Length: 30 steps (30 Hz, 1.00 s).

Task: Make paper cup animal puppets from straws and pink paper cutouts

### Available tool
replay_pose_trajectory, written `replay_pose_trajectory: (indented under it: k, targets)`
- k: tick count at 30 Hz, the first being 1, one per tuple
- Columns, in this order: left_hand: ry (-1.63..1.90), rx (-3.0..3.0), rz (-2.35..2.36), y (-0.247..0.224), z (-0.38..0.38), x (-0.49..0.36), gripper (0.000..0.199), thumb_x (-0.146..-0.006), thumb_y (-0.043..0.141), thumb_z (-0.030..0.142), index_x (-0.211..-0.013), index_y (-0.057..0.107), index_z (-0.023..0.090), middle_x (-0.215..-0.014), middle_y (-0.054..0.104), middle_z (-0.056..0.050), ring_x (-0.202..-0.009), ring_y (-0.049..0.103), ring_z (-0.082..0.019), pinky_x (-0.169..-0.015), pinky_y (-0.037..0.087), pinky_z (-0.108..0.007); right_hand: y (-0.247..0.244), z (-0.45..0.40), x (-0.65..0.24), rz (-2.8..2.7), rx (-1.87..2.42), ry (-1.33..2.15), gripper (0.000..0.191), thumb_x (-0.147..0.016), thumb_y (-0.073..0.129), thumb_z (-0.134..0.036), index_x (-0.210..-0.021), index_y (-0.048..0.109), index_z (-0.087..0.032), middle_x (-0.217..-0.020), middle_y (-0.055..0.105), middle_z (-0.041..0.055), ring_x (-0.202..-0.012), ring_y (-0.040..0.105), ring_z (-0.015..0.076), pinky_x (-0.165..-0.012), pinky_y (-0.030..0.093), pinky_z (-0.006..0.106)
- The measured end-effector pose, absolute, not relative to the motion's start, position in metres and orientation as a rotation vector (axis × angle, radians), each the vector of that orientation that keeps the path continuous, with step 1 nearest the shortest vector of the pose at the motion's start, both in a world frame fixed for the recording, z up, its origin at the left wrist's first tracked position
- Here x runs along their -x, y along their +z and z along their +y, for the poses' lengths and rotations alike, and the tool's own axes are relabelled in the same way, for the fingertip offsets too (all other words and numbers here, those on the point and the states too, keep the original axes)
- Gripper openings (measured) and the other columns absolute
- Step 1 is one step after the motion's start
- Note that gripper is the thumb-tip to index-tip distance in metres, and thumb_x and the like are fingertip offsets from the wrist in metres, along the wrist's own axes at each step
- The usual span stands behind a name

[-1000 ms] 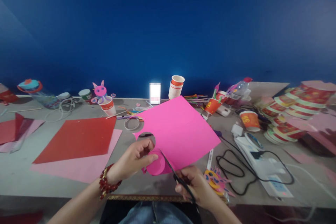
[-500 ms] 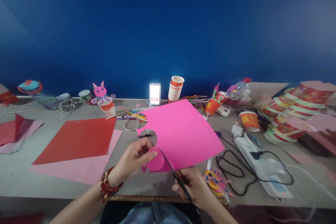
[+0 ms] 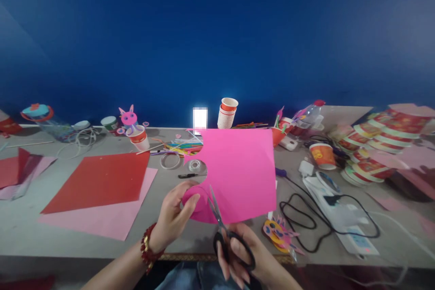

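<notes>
My left hand (image 3: 180, 208) pinches a bright pink sheet (image 3: 244, 167) at its lower left, thumb on top of a rounded, partly cut piece. Curved notches run down the sheet's left edge. In my right hand (image 3: 241, 249) is a pair of scissors (image 3: 220, 222) with black handles, fingers through the loops. The blades are parted a little and point away from me, at the sheet beside the rounded piece. Beyond the notches lie a roll of clear tape (image 3: 195, 165) and a black pen (image 3: 187, 175).
Red paper (image 3: 98, 181) over pale pink paper lies to the left. A white power strip (image 3: 340, 215) with black cables and a paper mask-like craft (image 3: 280, 233) are at the right. Behind stand stacked paper cups (image 3: 227, 113) and a cup with a pink bunny figure (image 3: 138, 138).
The pink sheet has turned, its right side now nearly upright, uncovering the tape roll. The scissors, closed before, have opened, and their loops show. My left hand has shifted slightly.
</notes>
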<state>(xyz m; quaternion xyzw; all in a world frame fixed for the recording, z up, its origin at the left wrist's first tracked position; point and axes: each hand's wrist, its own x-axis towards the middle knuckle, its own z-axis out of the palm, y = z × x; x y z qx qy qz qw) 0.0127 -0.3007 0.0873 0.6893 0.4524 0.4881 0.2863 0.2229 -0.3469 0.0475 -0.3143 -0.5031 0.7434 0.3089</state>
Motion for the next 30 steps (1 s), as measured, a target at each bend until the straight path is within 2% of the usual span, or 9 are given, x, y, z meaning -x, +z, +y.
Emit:
replay_pose_trajectory:
  k: [3, 6, 10, 13, 15, 18, 25, 30]
  targets:
    - [1.286, -1.949, 1.245, 0.092, -0.3, -0.009, 0.021, -0.094, 0.054, 0.023, -0.112, 0.064, 0.018, -0.108, 0.071, -0.009, -0.101, 0.066, -0.021, -0.09, 0.05, -0.03, 0.053, -0.351, -0.222, -1.174, 0.671, 2.087, 0.058, -0.084, 0.054, -0.073, -0.09, 0.051, -0.015, -0.056, 0.061, -0.0001, -0.028, 0.039, 0.0031, -0.027, 0.027, 0.013]
    - [1.241, -2.054, 1.218, 0.096, -0.301, -0.008, 0.02, -0.094, 0.051, 0.021, -0.109, 0.064, 0.018, -0.109, 0.071, -0.009, -0.102, 0.066, -0.021, -0.089, 0.05, -0.029, 0.052, -0.353, -0.218, -1.11, 0.603, 2.147, 0.056, -0.088, 0.051, -0.071, -0.089, 0.052, -0.015, -0.054, 0.059, -0.0008, -0.027, 0.037, 0.003, -0.027, 0.03, 0.013]
    - [1.153, -2.115, 1.191, 0.1, -0.3, -0.008, 0.02, -0.095, 0.05, 0.021, -0.108, 0.065, 0.019, -0.108, 0.07, -0.009, -0.101, 0.065, -0.022, -0.089, 0.048, -0.029, 0.052, -0.351, -0.218, -1.249, 0.804, 1.969, 0.052, -0.085, 0.059, -0.068, -0.088, 0.051, -0.016, -0.065, 0.062, -0.0004, -0.032, 0.038, 0.0014, -0.032, 0.037, 0.014]
    - [1.146, -1.938, 1.205, 0.101, -0.297, -0.01, 0.017, -0.095, 0.05, 0.026, -0.097, 0.064, 0.017, -0.091, 0.069, -0.006, -0.082, 0.063, -0.018, -0.077, 0.048, -0.027, 0.056, -0.347, -0.222, -1.434, 0.952, 1.773, 0.048, -0.085, 0.063, -0.063, -0.084, 0.054, -0.016, -0.068, 0.06, 0.0, -0.042, 0.044, 0.0039, -0.036, 0.037, 0.013]
    - [1.145, -1.771, 1.15, 0.099, -0.296, -0.012, 0.023, -0.097, 0.049, 0.031, -0.082, 0.06, 0.017, -0.074, 0.06, -0.001, -0.065, 0.054, -0.014, -0.064, 0.045, -0.023, 0.059, -0.343, -0.223, -1.487, 0.952, 1.746, 0.052, -0.082, 0.063, -0.067, -0.083, 0.055, -0.015, -0.067, 0.059, 0.0004, -0.046, 0.047, 0.0063, -0.037, 0.039, 0.014]
    - [1.126, -1.582, 1.055, 0.097, -0.298, -0.015, 0.031, -0.097, 0.049, 0.036, -0.073, 0.053, 0.017, -0.065, 0.049, 0.002, -0.057, 0.043, -0.01, -0.055, 0.039, -0.02, 0.057, -0.339, -0.221, -1.465, 0.906, 1.772, 0.061, -0.076, 0.062, -0.075, -0.084, 0.055, -0.016, -0.062, 0.059, -0.0004, -0.043, 0.046, 0.0068, -0.036, 0.04, 0.015]
    - [0.997, -1.591, 0.999, 0.096, -0.302, -0.015, 0.03, -0.096, 0.048, 0.038, -0.078, 0.057, 0.015, -0.072, 0.055, 0.0, -0.062, 0.045, -0.011, -0.059, 0.039, -0.021, 0.05, -0.336, -0.216, -1.43, 0.885, 1.811, 0.059, -0.079, 0.059, -0.074, -0.086, 0.053, -0.016, -0.061, 0.062, -0.0006, -0.035, 0.042, 0.0044, -0.033, 0.038, 0.015]
    - [0.996, -1.619, 1.023, 0.095, -0.302, -0.014, 0.032, -0.096, 0.049, 0.038, -0.075, 0.056, 0.016, -0.072, 0.057, -0.001, -0.064, 0.048, -0.012, -0.061, 0.039, -0.021, 0.054, -0.336, -0.217, -1.448, 0.918, 1.769, 0.06, -0.076, 0.061, -0.076, -0.079, 0.052, -0.017, -0.057, 0.06, -0.0007, -0.035, 0.042, 0.0046, -0.033, 0.036, 0.015]
